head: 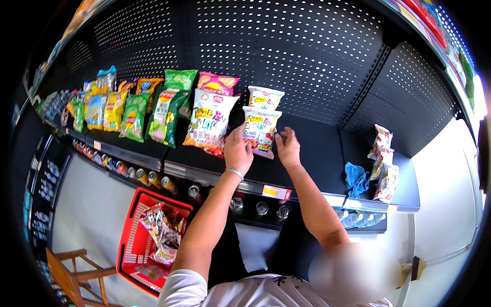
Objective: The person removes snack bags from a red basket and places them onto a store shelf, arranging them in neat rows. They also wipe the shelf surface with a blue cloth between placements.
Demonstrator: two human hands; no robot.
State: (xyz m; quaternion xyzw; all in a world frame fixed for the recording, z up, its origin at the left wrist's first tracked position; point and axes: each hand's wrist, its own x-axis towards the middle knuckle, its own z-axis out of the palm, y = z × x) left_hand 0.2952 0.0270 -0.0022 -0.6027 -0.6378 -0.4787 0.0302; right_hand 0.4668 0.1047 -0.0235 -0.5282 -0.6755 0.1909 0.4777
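Observation:
A white snack bag with a cartoon cat print (262,128) stands upright on the black shelf, before a similar white bag (265,98). My left hand (238,151) is at its left edge, the fingertips touching or nearly touching it; whether they grip the bag is hidden. Close by on the right side, my right hand (288,146) is held with bent, parted fingers and nothing in them. A larger white snack bag (210,117) stands just left of my left hand, with a pink chip bag (218,81) behind it.
Green chip bags (135,115) and other snacks line the shelf's left part. A blue cloth (356,179) and several small bags (386,182) lie at the right. Drink cans (262,208) stand on the lower shelf. A red basket (130,230) holding snack packs and a wooden chair (63,274) are below left.

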